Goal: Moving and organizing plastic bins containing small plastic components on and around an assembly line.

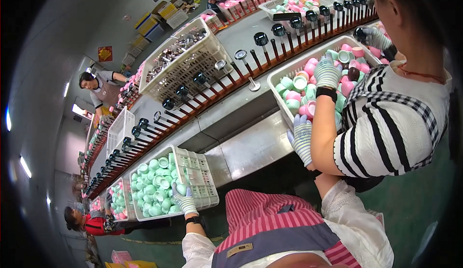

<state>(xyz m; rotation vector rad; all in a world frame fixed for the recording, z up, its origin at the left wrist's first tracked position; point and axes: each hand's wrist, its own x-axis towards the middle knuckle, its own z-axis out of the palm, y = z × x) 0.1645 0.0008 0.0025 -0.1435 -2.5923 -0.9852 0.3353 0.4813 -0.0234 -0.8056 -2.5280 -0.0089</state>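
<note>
At seven o'clock, the left hand (184,201) seemed closed round a mint-green cup (181,189) at the edge of a heaped white basket (197,171); a loose hold on its rounded side could have let it drop. Well apart, toward four o'clock, the right hand (302,141), its grip unclear, risked bumping the co-worker's forearm (324,128) close by.

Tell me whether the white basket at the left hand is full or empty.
Full or nearly so: green cups lie heaped across the basket, hiding its bottom.
</note>
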